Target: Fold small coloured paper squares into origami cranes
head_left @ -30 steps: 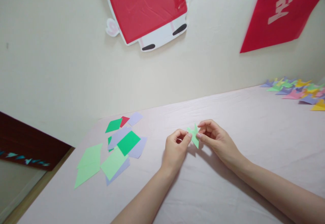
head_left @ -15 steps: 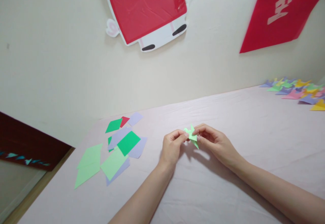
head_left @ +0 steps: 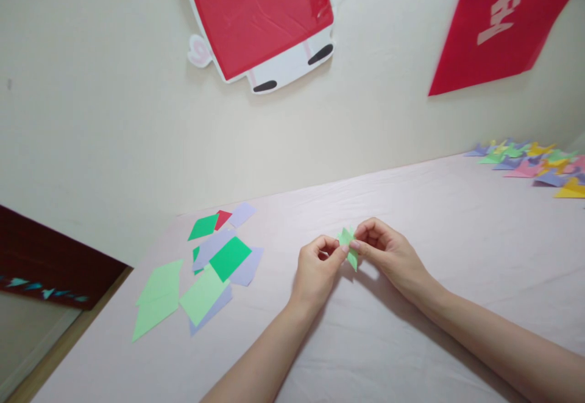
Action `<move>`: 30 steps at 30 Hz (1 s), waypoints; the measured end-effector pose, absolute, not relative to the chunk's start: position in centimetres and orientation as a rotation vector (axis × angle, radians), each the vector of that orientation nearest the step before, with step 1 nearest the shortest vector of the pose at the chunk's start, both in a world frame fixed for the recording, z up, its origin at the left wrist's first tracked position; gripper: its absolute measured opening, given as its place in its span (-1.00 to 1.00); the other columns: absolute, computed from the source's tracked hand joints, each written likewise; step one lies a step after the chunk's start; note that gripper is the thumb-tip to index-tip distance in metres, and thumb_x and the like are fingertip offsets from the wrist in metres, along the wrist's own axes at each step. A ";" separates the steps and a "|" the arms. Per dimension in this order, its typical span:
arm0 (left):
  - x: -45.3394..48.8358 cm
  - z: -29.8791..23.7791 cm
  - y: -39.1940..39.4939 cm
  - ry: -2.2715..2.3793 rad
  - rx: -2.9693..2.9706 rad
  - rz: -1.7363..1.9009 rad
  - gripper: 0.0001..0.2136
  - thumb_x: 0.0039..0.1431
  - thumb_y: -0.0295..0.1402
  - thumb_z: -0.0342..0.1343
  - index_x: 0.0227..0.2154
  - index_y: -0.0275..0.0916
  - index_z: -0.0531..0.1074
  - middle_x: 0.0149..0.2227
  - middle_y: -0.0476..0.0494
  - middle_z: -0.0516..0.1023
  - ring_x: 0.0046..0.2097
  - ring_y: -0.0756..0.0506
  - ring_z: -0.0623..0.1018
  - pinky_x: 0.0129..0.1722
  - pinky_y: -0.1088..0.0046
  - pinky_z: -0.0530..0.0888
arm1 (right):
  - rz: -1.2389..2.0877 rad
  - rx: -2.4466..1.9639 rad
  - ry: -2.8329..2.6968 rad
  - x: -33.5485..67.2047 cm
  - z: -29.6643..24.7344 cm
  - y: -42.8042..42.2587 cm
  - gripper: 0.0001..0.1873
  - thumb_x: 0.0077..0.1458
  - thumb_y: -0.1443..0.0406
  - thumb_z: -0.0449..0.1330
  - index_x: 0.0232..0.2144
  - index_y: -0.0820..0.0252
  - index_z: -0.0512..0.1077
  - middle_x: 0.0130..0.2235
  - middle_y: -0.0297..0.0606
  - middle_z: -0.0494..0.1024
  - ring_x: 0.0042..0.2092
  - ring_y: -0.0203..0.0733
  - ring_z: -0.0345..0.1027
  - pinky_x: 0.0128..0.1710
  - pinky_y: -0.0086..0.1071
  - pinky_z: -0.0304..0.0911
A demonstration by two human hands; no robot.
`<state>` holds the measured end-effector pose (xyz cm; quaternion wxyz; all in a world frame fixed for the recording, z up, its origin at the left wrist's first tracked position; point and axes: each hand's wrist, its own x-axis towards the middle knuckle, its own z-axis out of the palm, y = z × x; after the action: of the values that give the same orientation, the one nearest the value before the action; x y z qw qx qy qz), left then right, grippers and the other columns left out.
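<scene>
A small light green origami crane [head_left: 349, 239], folded from paper, is held just above the pale cloth by both hands. My left hand [head_left: 319, 266] pinches its left side between thumb and fingers. On the other side, my right hand [head_left: 388, 250] grips it with the thumb in front and the fingers curled behind. A flat folded face with a point at the bottom shows between the thumbs. Fingertips partly cover the rest of the crane.
Loose sheets of green, lilac and red paper [head_left: 231, 258] lie to the left. Several finished paper cranes [head_left: 525, 165] stand in rows at the far right. Behind the table's pale cloth [head_left: 292, 214] rises a wall with a red cartoon decoration [head_left: 260, 19] and a red banner [head_left: 498, 31].
The crane has been turned, so a flatter face shows where its pointed ends stuck out before. Both thumbs have shifted closer together on it.
</scene>
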<state>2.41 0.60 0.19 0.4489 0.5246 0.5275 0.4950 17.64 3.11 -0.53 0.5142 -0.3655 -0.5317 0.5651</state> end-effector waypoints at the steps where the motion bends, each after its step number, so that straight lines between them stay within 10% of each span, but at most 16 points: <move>1: 2.4 0.1 0.6 1.294 1.278 1.235 -0.82 0.02 -0.27 0.22 -0.54 -0.28 0.44 -0.54 0.04 0.42 -0.51 0.05 0.28 -0.47 0.52 0.22 | 1.353 -0.871 -1.266 17.6 -0.6 3.1 -0.67 -0.09 0.15 0.40 -0.38 0.15 0.36 -0.46 -0.42 0.42 -0.42 -0.31 0.30 -0.41 -0.45 0.23; 30: 3.4 0.0 0.0 1.221 1.112 1.492 -0.88 -0.01 -0.36 0.26 -0.46 -0.27 0.44 -0.42 -0.04 0.52 -0.32 -0.04 0.49 -0.25 0.47 0.41 | 1.338 -0.974 -1.324 17.4 -0.2 2.7 -0.64 -0.06 0.03 0.35 -0.48 0.18 0.41 -0.47 -0.35 0.44 -0.40 -0.25 0.31 -0.36 -0.39 0.24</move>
<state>3.37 0.00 -0.02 0.4420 0.4482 0.4922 0.6012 17.36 2.67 -0.24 0.4892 -0.4010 -0.5449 0.5505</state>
